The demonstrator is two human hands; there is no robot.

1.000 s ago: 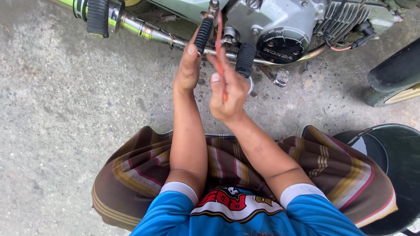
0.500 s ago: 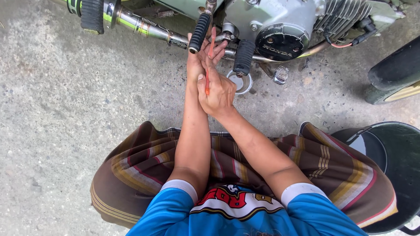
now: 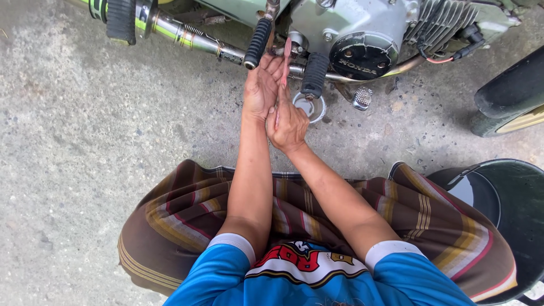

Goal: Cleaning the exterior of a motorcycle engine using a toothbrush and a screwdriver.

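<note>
Overhead, head view only. A small round metal cup (image 3: 309,107) sits on the concrete floor (image 3: 85,141) under the engine (image 3: 362,34); its contents cannot be made out. A dark bucket (image 3: 510,198) stands at the right edge, its inside hidden in shadow. The right hand (image 3: 289,122) has its grip closed around a thin red tool (image 3: 282,73), long axis near vertical in frame, tip pointing up toward the engine beside the black footpeg (image 3: 313,73). The left hand (image 3: 262,85) lies open, palm against the tool, fingers reaching the kick lever (image 3: 258,42).
</note>
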